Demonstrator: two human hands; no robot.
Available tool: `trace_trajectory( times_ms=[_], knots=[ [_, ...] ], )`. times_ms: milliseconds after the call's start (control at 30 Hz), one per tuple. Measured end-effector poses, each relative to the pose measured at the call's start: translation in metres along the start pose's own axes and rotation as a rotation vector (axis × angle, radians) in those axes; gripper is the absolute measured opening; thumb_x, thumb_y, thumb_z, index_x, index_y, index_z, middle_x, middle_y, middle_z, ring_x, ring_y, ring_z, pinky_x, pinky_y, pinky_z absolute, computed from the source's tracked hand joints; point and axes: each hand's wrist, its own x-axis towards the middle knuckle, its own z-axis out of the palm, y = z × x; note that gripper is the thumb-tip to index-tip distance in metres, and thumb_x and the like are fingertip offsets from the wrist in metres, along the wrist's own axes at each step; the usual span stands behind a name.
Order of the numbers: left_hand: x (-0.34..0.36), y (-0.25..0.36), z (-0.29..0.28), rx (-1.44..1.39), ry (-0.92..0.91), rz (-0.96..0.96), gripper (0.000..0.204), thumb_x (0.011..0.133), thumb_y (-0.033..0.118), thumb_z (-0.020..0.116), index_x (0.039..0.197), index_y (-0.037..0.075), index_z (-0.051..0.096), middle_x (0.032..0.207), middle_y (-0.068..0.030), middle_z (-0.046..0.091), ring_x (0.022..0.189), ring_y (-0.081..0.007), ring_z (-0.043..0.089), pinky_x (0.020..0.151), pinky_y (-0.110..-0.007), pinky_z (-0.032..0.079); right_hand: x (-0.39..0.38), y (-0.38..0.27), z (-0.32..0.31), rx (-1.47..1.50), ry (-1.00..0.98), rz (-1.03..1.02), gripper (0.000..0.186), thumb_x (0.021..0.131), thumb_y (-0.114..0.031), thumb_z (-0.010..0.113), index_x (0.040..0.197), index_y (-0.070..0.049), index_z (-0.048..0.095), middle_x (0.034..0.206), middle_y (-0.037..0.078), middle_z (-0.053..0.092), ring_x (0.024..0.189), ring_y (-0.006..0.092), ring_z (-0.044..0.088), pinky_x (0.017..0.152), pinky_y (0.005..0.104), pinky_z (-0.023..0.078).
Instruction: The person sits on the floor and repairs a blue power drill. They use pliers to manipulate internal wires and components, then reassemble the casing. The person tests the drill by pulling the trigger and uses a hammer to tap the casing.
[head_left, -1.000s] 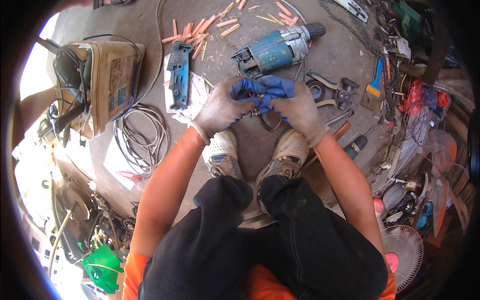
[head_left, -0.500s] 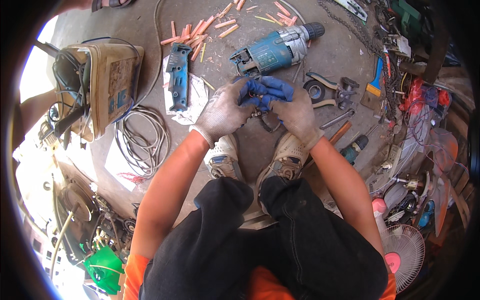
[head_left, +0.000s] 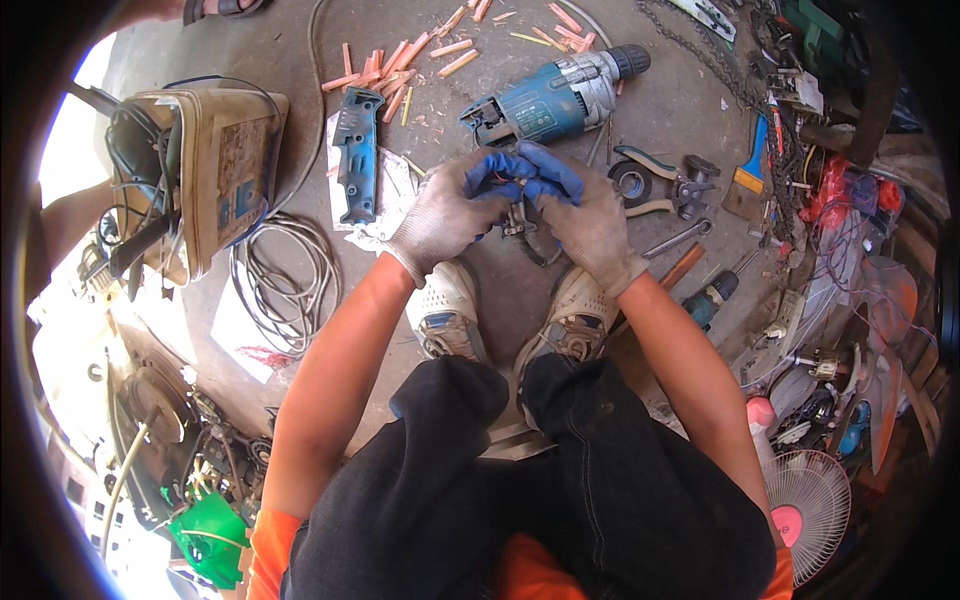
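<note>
Looking down on a grey concrete floor (head_left: pixel 250 45), seeing a grimy beige bucket (head_left: pixel 235 165) standing toward its left edge. Facing a blue-and-silver power drill (head_left: pixel 540 105) lying toward the floor's far edge, chuck to the right. Seeing a coil of grey cable (head_left: pixel 285 285) lying just beside the bucket. Finding a blue drill-housing shell (head_left: pixel 357 155) resting on crumpled paper (head_left: pixel 395 205), overhanging the paper's far edge. Bringing the gloved left hand (head_left: pixel 447 210) and gloved right hand (head_left: pixel 588 220) together between shell and drill, beyond the shoes (head_left: pixel 447 305). Seeing pliers (head_left: pixel 680 190) lying toward the floor's right edge, handles spreading around a roll of black tape (head_left: pixel 642 176). Spotting reddish sticks (head_left: pixel 395 65) scattering toward the far edge. Pinching a small part (head_left: pixel 517 187) in the left fingertips, being unable to tell its kind. Curling the right fingers just beside it, being unable to tell whether gripping too.
</note>
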Motion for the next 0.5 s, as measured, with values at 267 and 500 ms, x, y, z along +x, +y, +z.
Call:
trace_trajectory(
  times_ms=[267, 500],
  knots=[
    [0.002, -0.012, -0.004, 0.064, 0.052, 0.069, 0.034, 0.085, 0.009, 0.074, 0.116, -0.003, 0.067, 0.085, -0.0065, 0.071, 0.075, -0.0085, 0.062, 0.070, -0.030, 0.053, 0.001, 0.009, -0.001, -0.348, 0.061, 0.054, 0.049, 0.088, -0.011, 0.072, 0.135, -0.004, 0.062, 0.121, 0.018, 0.071, 0.110, 0.0289, 0.068, 0.096, 0.0371, 0.054],
    [0.002, -0.009, 0.000, 0.091, 0.050, 0.055, 0.028, 0.085, 0.008, 0.073, 0.111, -0.002, 0.068, 0.082, -0.0087, 0.070, 0.073, -0.0121, 0.063, 0.070, -0.032, 0.053, -0.001, 0.008, -0.013, -0.440, -0.067, 0.184, 0.053, 0.087, -0.026, 0.075, 0.136, -0.013, 0.062, 0.125, 0.020, 0.068, 0.116, 0.0381, 0.066, 0.097, 0.0463, 0.053]
  ],
)
